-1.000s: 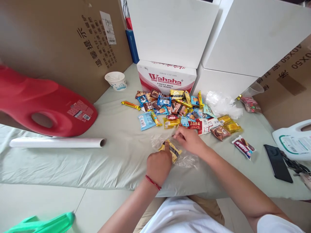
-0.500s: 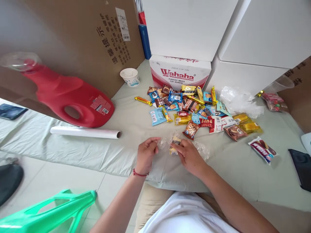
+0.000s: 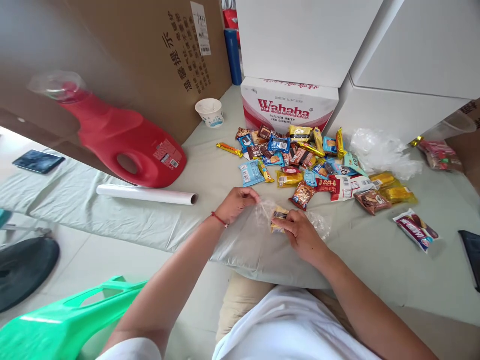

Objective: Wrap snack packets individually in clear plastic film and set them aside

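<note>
In the head view, the left hand (image 3: 237, 205) has its fingers pinching one edge of some clear plastic (image 3: 263, 212). The right hand (image 3: 305, 236) lays its fingers over one yellow packet (image 3: 276, 215) amid that plastic, near the tabletop's (image 3: 360, 255) front edge; whether they grip, I cannot tell. Beyond, one snack heap (image 3: 302, 157), too overlapped to count, blocks one Wahaha box (image 3: 287, 111). Leftward: one red jug (image 3: 152, 137), one white roll (image 3: 146, 194).

Yel pkt (image 3: 278, 214) part-behind R hand (image 3: 304, 235)
</note>
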The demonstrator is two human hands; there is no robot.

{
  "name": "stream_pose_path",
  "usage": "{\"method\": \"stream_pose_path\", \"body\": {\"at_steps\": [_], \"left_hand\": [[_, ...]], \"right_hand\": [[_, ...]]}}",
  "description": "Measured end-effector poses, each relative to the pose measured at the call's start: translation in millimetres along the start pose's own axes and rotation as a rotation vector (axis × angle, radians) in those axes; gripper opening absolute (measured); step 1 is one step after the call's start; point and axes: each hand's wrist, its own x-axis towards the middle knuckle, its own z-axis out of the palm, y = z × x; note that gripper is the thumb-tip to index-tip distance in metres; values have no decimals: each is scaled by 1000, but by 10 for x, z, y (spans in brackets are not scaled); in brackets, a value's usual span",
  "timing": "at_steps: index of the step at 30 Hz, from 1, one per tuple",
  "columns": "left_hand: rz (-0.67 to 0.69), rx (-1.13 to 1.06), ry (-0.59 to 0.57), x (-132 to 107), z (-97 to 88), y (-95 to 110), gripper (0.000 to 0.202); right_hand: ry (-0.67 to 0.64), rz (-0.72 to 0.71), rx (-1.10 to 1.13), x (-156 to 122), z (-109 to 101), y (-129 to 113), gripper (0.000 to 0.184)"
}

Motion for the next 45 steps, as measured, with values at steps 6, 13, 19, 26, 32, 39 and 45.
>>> {"method": "stream_pose_path", "body": {"at_steps": [6,13,19,26,32,39,45], "left_hand": [[99,108,268,-499,-401,-226,15],[85,-54,228,-344,-32,-12,62],[-183,138,-73,-4,246,172,75],[-255,358,-209,-316,27,154,30],[-207,84,151,-600,335,262,29],[-274,-168,113,-567,965,376,16],[-310,-322,45,-540,1023,354,30]], "right_hand": [[12,-19,104,-5,-26,42,44],[13,1,67,-13,-14,-18,42],[3,-12,66,-8,-24,-24,45],[-4,-23,162,-17,-64,-8,46],[-67,-77,207,-67,-183,-47,33],[-135,-69,137,-144,-252,-117,27],[-178,-70,210,-295,-371,-51,40]]}}
